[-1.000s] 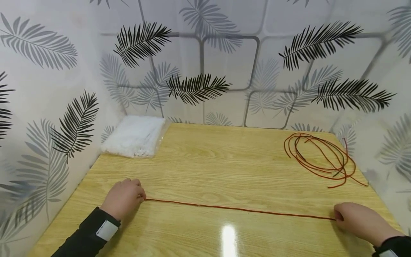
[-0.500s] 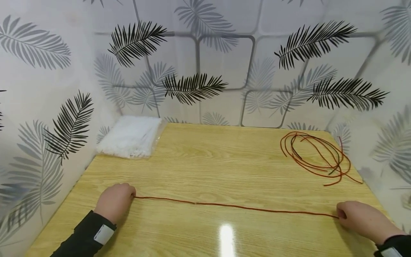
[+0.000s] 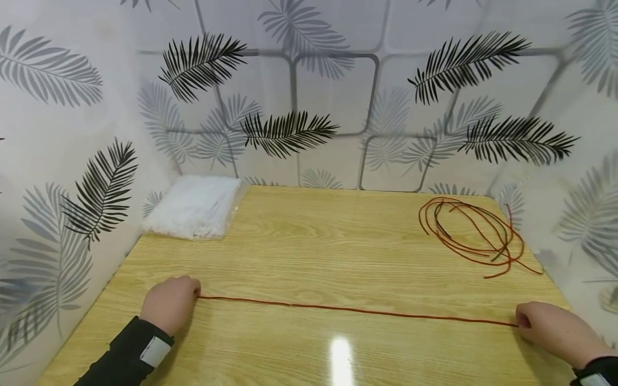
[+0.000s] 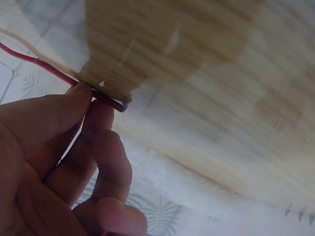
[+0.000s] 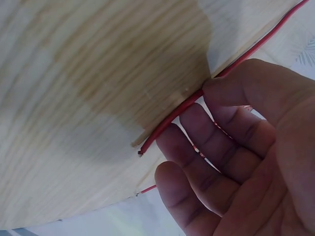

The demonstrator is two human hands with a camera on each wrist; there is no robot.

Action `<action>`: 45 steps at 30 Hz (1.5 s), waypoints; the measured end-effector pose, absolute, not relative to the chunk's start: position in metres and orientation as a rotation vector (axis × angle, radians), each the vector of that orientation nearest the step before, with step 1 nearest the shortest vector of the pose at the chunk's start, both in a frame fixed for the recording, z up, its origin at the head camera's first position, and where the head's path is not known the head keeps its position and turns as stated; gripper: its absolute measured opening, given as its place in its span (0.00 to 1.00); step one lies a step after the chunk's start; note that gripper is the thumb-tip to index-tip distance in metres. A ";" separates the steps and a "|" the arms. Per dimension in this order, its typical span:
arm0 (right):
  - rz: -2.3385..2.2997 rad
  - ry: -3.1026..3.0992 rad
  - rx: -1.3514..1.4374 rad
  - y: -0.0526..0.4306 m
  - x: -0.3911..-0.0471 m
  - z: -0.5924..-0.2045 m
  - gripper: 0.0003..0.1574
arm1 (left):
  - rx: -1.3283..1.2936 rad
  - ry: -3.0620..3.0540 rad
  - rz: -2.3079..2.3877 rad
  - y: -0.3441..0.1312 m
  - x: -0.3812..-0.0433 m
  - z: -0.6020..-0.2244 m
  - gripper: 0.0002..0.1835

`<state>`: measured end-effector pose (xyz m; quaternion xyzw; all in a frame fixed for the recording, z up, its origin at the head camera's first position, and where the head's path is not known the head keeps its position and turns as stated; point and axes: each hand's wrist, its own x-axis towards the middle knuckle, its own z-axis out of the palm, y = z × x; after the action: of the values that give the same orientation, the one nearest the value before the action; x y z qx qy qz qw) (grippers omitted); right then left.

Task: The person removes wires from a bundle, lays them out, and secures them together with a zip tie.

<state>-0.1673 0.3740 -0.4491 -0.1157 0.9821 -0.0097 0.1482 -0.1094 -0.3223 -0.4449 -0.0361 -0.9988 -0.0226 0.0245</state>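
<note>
A thin red wire (image 3: 357, 309) stretches almost straight across the table, with a small pale mark left of its middle. At its left end, my left hand (image 3: 170, 305) pinches it between thumb and forefinger; the left wrist view shows a short dark tip of the wire (image 4: 56, 72) poking past the fingers. My right hand (image 3: 560, 328) pinches the other end near the table's right side. In the right wrist view, a longer bit of the wire (image 5: 172, 117) sticks out beyond the thumb, close over the wood, ending in bare strands.
Loosely coiled red and dark wires (image 3: 446, 244) lie at the table's back right. A clear bag of small white pieces (image 3: 195, 206) sits at the back left corner. Leaf-patterned walls (image 3: 333, 161) enclose the wooden table (image 3: 314, 241) at the back and sides.
My left hand has moved left and its fingers have turned downward. My right hand has shifted slightly right, so the wire now lies stretched longer between the hands.
</note>
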 end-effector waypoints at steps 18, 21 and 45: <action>-0.009 2.893 -0.348 0.378 -0.167 -0.448 0.18 | -0.045 -3.096 -0.142 -0.340 -0.118 -0.451 0.08; -0.016 2.909 -0.369 0.377 -0.168 -0.447 0.19 | -0.036 -3.098 -0.139 -0.341 -0.118 -0.451 0.08; -0.115 2.955 -0.478 0.364 -0.171 -0.449 0.18 | -0.018 -3.124 -0.056 -0.358 -0.115 -0.446 0.09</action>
<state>-0.1711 0.3636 -0.4490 -0.1592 0.9838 -0.0381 0.0731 -0.1148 -0.3577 -0.4458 -0.0057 -0.9998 -0.0179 0.0084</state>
